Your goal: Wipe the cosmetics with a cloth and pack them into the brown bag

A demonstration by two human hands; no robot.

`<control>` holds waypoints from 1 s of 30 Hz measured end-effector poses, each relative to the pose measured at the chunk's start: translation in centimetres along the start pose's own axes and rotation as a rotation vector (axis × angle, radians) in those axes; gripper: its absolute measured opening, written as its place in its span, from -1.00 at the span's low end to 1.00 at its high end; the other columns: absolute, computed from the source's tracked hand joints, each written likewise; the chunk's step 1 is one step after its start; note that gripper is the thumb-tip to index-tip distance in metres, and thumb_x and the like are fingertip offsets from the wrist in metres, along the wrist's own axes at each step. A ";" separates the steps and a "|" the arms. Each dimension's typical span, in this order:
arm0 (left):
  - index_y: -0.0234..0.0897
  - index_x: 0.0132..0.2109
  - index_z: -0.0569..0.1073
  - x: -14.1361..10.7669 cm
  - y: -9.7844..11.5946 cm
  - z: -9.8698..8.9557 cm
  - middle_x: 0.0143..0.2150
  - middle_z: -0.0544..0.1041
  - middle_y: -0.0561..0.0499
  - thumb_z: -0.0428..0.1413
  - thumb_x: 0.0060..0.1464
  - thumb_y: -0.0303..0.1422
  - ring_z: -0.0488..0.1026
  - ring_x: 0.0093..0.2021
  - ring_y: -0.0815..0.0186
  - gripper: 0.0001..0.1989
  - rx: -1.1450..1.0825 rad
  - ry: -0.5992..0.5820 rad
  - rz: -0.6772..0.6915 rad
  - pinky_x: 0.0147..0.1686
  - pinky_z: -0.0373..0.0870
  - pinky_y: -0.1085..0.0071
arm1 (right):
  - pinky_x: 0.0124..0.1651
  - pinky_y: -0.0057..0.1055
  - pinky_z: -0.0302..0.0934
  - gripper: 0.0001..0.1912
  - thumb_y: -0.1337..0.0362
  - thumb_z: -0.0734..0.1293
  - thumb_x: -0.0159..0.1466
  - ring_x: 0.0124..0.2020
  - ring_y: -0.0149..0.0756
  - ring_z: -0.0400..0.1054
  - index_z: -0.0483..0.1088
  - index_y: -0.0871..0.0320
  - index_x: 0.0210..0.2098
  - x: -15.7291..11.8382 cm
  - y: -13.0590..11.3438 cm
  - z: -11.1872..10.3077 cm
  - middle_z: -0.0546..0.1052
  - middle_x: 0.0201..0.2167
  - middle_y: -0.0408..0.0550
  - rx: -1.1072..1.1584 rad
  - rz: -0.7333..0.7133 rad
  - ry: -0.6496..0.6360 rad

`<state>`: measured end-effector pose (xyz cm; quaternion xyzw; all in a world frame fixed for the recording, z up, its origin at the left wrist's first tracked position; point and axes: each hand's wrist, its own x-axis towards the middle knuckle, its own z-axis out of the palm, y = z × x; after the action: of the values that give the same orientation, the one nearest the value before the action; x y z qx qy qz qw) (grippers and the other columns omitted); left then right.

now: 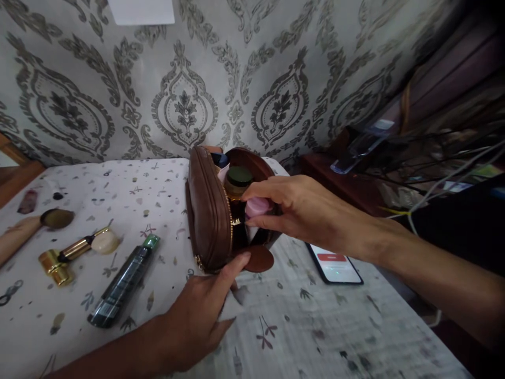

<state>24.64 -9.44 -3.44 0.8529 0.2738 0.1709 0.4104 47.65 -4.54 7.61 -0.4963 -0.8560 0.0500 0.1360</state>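
Observation:
A brown zipped makeup bag (209, 210) stands unzipped on the cloth-covered table. Inside it are a jar with a dark green lid (240, 176) and other items that are partly hidden. My right hand (303, 210) reaches into the bag's opening from the right, thumb and fingers closed around a pink-capped container (258, 206) whose lower part is hidden. My left hand (201, 308) is at the bag's near end, with its index fingertip on the round brown flap (258, 259). Between its thumb and index finger shows a crumpled white piece (230, 308), perhaps tissue or cloth.
On the left lie a dark tube with a green end (122, 287), a gold-handled makeup brush (79, 247), a gold piece (57, 267) and another brush (57, 218). A phone (335, 265) with a lit screen is right of the bag. Cables (437, 189) hang beyond.

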 end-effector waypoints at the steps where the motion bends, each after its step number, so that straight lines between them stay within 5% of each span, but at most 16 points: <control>1: -0.18 0.44 -0.07 0.0 0.0 0.0 0.03 0.55 -0.12 0.01 0.00 -0.56 0.49 -0.04 0.16 -0.13 0.003 0.005 -0.005 0.01 0.45 0.23 | -0.40 -0.44 -0.02 -0.90 0.29 0.38 0.21 -0.45 -0.39 0.23 0.39 0.14 -0.41 -0.1 0.0 0.0 0.40 -0.52 -0.19 -0.036 -0.004 -0.012; 14: -0.18 0.45 -0.13 -0.1 -0.3 0.1 -0.01 0.56 -0.10 0.02 0.00 -0.57 0.51 -0.09 0.17 -0.09 0.016 -0.018 -0.003 -0.03 0.47 0.24 | -0.41 -0.44 -0.05 -0.94 0.31 0.38 0.22 -0.35 -0.31 0.25 0.40 0.14 -0.36 -0.4 -0.3 0.1 0.40 -0.43 -0.12 -0.169 -0.021 -0.164; 21: -0.15 0.45 -0.14 0.0 -0.4 0.2 0.02 0.55 -0.11 0.02 0.01 -0.56 0.50 -0.07 0.17 -0.10 0.035 -0.019 -0.017 0.00 0.45 0.23 | -0.24 -0.34 0.15 -0.91 0.28 0.32 0.31 -0.25 -0.22 0.32 0.43 0.17 -0.30 -0.7 0.1 -0.2 0.49 -0.33 -0.04 -0.130 -0.161 -0.115; 30: -0.15 0.46 -0.17 0.1 -0.1 0.0 -0.02 0.56 -0.10 0.01 0.03 -0.55 0.51 -0.10 0.17 -0.10 0.026 -0.017 -0.016 -0.04 0.47 0.25 | -0.24 -0.33 0.16 -0.82 0.29 0.25 0.37 -0.24 -0.22 0.31 0.49 0.17 -0.23 -1.0 -0.1 0.1 0.48 -0.30 0.01 -0.148 -0.148 -0.063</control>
<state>24.72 -9.33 -3.57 0.8573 0.2790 0.1568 0.4032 47.99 -5.45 7.38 -0.4386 -0.8955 -0.0079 0.0754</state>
